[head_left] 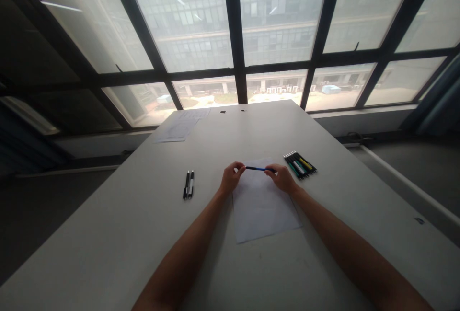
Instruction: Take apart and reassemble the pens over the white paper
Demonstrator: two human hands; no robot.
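Note:
A black and blue pen (256, 168) is held level between my two hands, above the far part of a white sheet of paper (264, 210). The fingertips of my left hand (232, 177) pinch its left end. At the right end, the fingers of my right hand (282, 177) are closed around it. Two pens (189, 185), one black and one with a white barrel, lie side by side to the left of the paper. Beyond my right hand rests a row of several pens (300, 165) with black, green, white and yellow parts.
The white table (143, 234) stretches toward large framed windows (194, 18). Printed sheets (178, 129) lie at its far left. Two round holes (223, 111) sit near the far edge. A small dark item (419, 221) is near the right edge.

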